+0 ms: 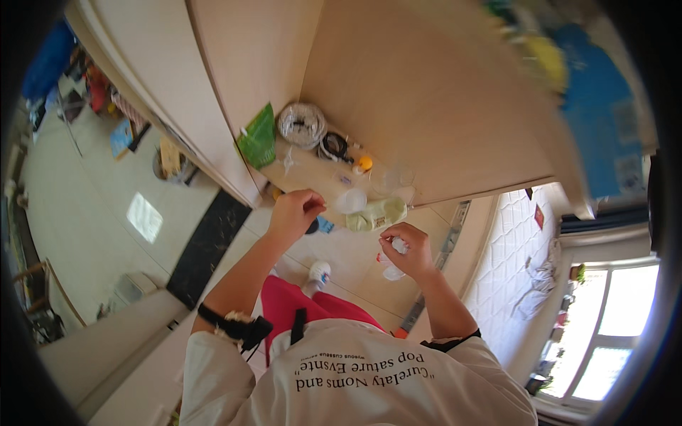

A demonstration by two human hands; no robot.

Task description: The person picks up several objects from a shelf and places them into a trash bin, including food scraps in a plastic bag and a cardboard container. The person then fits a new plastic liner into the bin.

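Observation:
My right hand (413, 249) is closed on a piece of crumpled clear plastic (393, 271), which hangs below the fingers; red bits show at its edge. My left hand (298, 213) is raised at the shelf's front edge, thumb and fingertips close together; whether something small is between them I cannot tell. Just right of it on the wooden shelf (314, 170) stands a translucent plastic cup (351, 201). Beside the cup lies a pale green pouch (377, 214), at the shelf's front. Behind the cup are clear containers (391, 178) and a small orange-topped item (365, 163).
A green bag (258, 139), a silvery round bundle (302, 125) and a coiled black cable (334, 145) lie deeper on the shelf. Wooden cabinet panels (415, 106) rise around it. A blue package (599, 112) is at upper right, a white mattress (495, 261) at right.

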